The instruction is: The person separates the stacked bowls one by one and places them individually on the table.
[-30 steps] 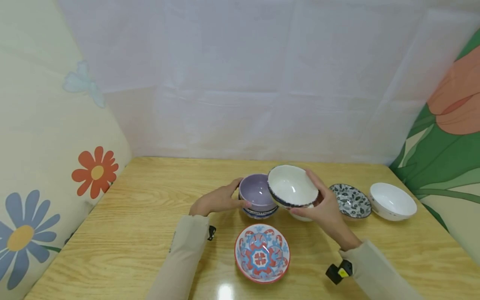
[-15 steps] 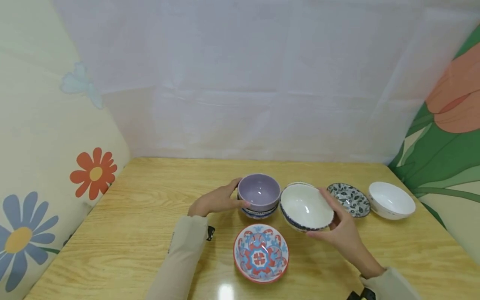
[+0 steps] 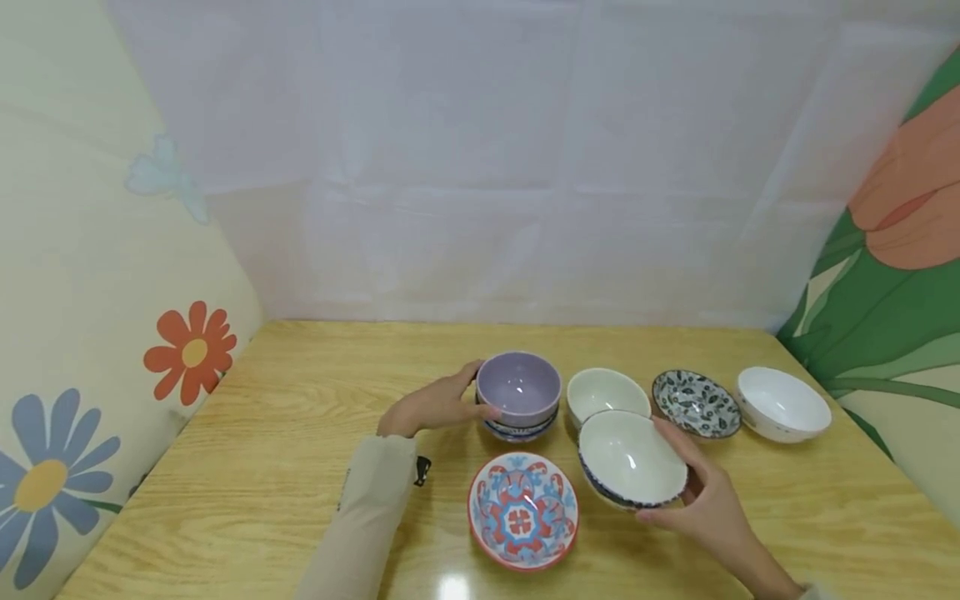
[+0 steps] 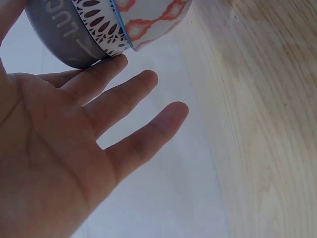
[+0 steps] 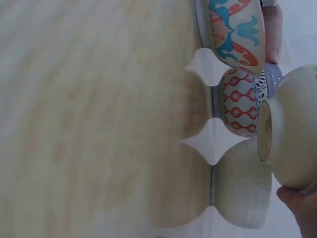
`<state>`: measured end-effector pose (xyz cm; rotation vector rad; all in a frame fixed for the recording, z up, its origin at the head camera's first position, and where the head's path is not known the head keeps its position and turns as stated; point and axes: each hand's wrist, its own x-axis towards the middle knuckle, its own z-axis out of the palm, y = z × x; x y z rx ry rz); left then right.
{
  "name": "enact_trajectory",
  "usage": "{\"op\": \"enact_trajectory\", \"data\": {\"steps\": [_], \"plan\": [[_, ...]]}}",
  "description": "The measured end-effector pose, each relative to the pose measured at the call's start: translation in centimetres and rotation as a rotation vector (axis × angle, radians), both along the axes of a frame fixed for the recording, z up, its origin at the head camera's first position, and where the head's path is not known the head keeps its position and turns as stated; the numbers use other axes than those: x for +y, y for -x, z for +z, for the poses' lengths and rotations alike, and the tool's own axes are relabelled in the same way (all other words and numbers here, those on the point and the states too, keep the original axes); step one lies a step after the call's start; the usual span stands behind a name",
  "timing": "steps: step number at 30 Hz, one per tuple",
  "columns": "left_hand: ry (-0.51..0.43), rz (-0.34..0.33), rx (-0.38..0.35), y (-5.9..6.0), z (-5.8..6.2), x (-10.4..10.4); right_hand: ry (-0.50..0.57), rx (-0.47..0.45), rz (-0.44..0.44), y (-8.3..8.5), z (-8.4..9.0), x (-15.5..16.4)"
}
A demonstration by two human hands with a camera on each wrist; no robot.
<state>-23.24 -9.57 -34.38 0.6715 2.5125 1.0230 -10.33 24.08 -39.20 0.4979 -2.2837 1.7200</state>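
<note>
My left hand holds the purple bowl at its left side, thumb near the front. In the left wrist view that bowl sits atop a stack, above a dark-patterned white bowl and a red-lattice bowl. My right hand grips the right side of a white bowl with a dark rim. This bowl is tilted and raised off the table, as the right wrist view shows. Behind it stands a cream bowl. A red-and-blue floral bowl rests in front of the stack.
At the right are a black-and-white leaf-patterned dish and a white bowl. The wooden table ends at a white cloth backdrop. Flowered cloths hang at both sides.
My right hand has carried the dark-rimmed white bowl from beside the purple bowl toward the right and nearer to me. The cream bowl behind is now exposed. My left hand stays at the stack.
</note>
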Motion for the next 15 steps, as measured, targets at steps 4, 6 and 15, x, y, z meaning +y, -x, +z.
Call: {"op": "enact_trajectory", "data": {"steps": [4, 6, 15], "plan": [[0.001, 0.001, -0.005, -0.1, -0.2, 0.0, -0.03, -0.009, -0.005, -0.6, -0.6, 0.5], [0.002, -0.002, -0.002, -0.1, -0.1, 0.0, -0.048, -0.025, -0.011, -0.8, -0.7, 0.6], [0.008, -0.009, 0.005, 0.3, -0.1, -0.1, 0.003, -0.054, 0.013, -1.0, -1.4, 0.9]]}}
